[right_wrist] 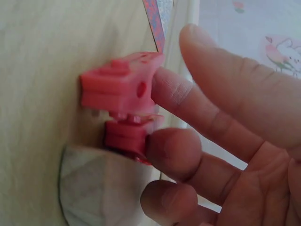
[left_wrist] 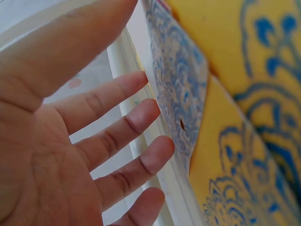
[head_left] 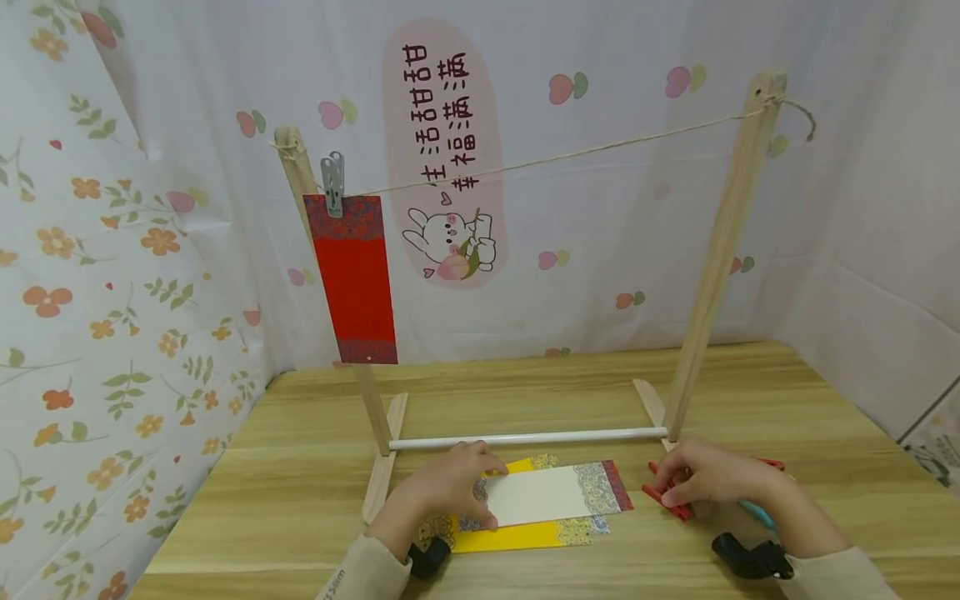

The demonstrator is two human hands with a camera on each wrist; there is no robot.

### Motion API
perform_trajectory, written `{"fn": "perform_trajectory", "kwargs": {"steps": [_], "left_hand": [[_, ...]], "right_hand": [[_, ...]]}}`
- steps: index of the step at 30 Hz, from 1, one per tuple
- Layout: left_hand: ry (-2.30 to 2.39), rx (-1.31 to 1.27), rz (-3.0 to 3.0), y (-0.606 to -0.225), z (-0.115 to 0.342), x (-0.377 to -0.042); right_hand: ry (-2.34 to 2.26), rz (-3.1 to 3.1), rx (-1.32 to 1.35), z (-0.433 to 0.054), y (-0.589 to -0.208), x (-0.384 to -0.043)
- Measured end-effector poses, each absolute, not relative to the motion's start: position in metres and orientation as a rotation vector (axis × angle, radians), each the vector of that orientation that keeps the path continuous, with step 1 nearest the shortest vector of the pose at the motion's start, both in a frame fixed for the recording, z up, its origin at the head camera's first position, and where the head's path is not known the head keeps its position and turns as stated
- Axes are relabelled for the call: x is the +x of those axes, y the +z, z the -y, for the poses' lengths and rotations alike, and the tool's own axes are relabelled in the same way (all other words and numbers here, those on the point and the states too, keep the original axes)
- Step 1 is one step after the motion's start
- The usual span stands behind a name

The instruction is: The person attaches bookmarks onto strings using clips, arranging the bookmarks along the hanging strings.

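Note:
My left hand (head_left: 465, 483) spans the left end of a white card (head_left: 536, 496) with blue-patterned ends, thumb at its near edge and fingers at its far edge. In the left wrist view its fingers are spread and nearly straight beside the card's patterned corner (left_wrist: 176, 84). Yellow cards (head_left: 510, 537) lie underneath, and a red end (head_left: 618, 486) sticks out at the right. Just right of the cards, my right hand (head_left: 708, 475) touches a red clothespin (right_wrist: 120, 87) on the table. Its fingertips meet the clothespin, while the thumb stands apart in the right wrist view.
A wooden frame (head_left: 720, 250) with a white crossbar (head_left: 525, 438) stands behind the cards. From its string (head_left: 570, 155) hangs a red card (head_left: 356, 283) by a grey clothespin (head_left: 333, 183). Another red clip (head_left: 772, 463) and a teal item (head_left: 759, 514) lie partly hidden by the right arm.

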State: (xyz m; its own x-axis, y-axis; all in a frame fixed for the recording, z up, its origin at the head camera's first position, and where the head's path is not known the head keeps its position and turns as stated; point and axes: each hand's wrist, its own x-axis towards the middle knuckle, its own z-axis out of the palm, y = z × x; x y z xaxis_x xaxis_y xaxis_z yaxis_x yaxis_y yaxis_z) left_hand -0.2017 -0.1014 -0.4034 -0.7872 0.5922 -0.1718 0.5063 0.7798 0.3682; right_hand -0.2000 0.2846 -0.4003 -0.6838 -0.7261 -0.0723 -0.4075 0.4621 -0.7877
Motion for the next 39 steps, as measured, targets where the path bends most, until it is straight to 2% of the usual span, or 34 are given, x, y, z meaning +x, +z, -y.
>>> {"fn": "perform_trajectory", "kwargs": {"steps": [14,29,39], "left_hand": [[0.365,0.852,-2.696,-0.401,0.1,-0.199],[0.407,0.856,-2.68,-0.401,0.101,-0.196],[0.453,0.848,-2.699,-0.397,0.103,-0.195]], "right_hand": [[-0.976,-2.421,-0.879,-0.275,-0.401,-0.198],[-1.226,-2.355,-1.054,-0.275,-0.41,-0.204],[-1.272,-2.406,-0.877,-0.269,-0.403,-0.202]]}}
